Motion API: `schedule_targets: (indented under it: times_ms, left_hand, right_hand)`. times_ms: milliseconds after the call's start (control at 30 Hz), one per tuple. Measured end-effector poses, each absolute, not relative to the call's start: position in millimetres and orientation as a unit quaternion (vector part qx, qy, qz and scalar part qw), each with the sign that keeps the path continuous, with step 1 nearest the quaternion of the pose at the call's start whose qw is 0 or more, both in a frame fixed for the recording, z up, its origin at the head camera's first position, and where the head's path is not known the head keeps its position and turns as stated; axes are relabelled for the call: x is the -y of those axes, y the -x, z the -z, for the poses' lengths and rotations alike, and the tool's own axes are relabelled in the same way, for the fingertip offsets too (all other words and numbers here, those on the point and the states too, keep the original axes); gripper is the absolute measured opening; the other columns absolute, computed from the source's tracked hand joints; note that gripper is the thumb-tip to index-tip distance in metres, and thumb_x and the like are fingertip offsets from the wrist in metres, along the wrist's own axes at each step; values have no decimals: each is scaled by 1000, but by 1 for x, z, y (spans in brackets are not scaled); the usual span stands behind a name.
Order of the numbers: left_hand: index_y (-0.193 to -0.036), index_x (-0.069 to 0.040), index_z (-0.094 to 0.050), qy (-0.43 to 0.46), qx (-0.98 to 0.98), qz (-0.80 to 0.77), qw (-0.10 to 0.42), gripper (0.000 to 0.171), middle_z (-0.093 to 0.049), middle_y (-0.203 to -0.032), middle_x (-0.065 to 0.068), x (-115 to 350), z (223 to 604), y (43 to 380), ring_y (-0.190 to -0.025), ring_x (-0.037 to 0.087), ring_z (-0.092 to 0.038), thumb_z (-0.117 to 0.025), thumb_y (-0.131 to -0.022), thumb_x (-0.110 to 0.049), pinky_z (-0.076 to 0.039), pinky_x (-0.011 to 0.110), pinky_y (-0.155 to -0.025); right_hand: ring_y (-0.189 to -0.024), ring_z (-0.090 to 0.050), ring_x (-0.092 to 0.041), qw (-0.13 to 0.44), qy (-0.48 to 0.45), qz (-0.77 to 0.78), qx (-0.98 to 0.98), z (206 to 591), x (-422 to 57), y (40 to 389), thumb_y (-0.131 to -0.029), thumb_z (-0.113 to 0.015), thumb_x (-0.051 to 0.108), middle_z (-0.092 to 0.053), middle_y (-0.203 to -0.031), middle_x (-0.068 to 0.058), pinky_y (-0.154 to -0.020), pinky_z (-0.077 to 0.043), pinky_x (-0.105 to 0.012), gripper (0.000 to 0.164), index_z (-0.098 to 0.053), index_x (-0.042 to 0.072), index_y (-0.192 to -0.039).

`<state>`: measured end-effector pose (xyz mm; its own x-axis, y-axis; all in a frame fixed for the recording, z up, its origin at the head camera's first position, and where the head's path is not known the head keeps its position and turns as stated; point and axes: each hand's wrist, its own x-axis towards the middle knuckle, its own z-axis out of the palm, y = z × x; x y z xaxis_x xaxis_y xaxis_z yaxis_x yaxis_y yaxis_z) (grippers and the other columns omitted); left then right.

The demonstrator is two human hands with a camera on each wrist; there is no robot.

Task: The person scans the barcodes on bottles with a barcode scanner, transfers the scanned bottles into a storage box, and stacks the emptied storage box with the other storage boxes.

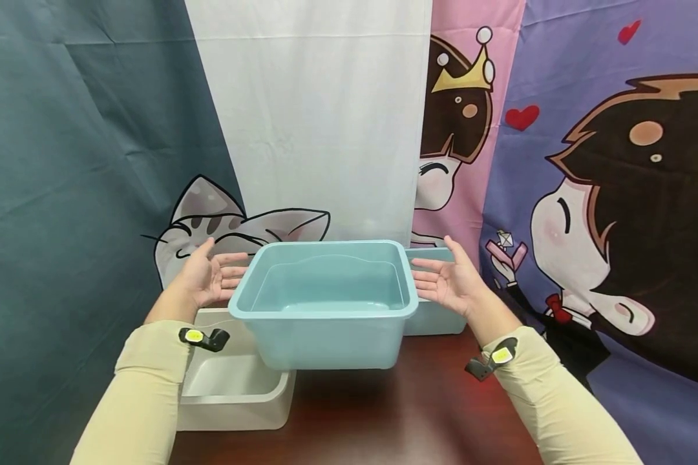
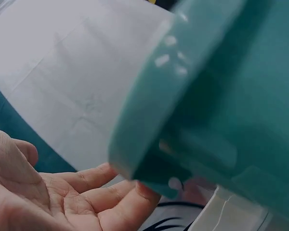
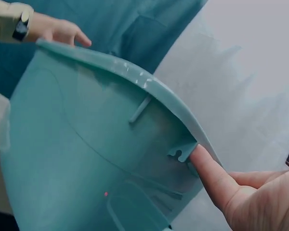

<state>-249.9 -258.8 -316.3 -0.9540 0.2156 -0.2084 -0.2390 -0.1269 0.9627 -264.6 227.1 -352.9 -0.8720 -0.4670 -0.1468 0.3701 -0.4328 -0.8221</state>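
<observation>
A light blue plastic tub [image 1: 326, 342] hangs upright above the table, its open top showing a bare inside. My left hand [image 1: 206, 281] is at its left end, palm up, with straight fingers whose tips touch the underside of the rim [image 2: 135, 115]. At the right end, my right hand [image 1: 450, 281] is held likewise, thumb pointing up and away from the tub. In the right wrist view one fingertip of the right hand [image 3: 245, 197] meets the tub's wall [image 3: 86, 125] just beneath the rim. Neither thumb grips the tub.
A white tub [image 1: 232, 412] stands on the dark red table [image 1: 349, 420] at the left, partly covered by the blue one. Behind the right hand is another light blue container [image 1: 436, 320]. A printed cloth [image 1: 326, 129] with cartoon figures hangs at the back.
</observation>
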Motion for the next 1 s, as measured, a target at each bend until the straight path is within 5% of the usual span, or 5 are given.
schedule_targets:
  times_ms: [200,467,600,767,1000]
  left_hand:
    - [-159,-9,-22,24,-649,-748,138,89,-29,-157,30,281,313,248,-107,27,-70,-19,-98,-74,-59,46,-91]
    - [-136,-20,-43,26,-675,-723,144,70,-69,-109,6,312,306,244,-103,26,-72,-19,-98,-73,-60,43,-87]
    - [-133,-22,-44,36,-700,-699,144,69,-69,-105,2,325,302,243,-101,24,-71,-18,-96,-75,-59,44,-87]
    - [-158,-10,-22,60,-741,-654,141,94,-67,-105,4,340,296,241,-100,26,-72,-16,-94,-79,-59,49,-89]
    - [-162,-5,-1,80,-796,-580,154,102,-46,-141,34,354,286,239,-104,30,-69,-8,-93,-79,-57,52,-89]
  right_hand:
    - [-147,-27,-43,239,54,862,-444,356,-201,262,-96,-39,73,-23,-158,-34,-99,-55,-46,100,-20,-3,-158]
    - [-143,-35,-45,241,63,872,-422,361,-168,258,-96,-44,70,-31,-156,-33,-104,-50,-50,96,-24,-1,-158]
    - [-140,-40,-45,237,68,871,-426,361,-151,256,-97,-43,69,-36,-154,-32,-110,-41,-53,93,-29,-1,-156]
    - [-138,-43,-45,241,74,868,-427,362,-134,252,-98,-42,68,-41,-151,-31,-108,-42,-54,90,-31,-1,-155]
    - [-137,-45,-46,254,85,866,-422,362,-114,250,-98,-45,65,-45,-149,-31,-104,-47,-53,86,-34,0,-153]
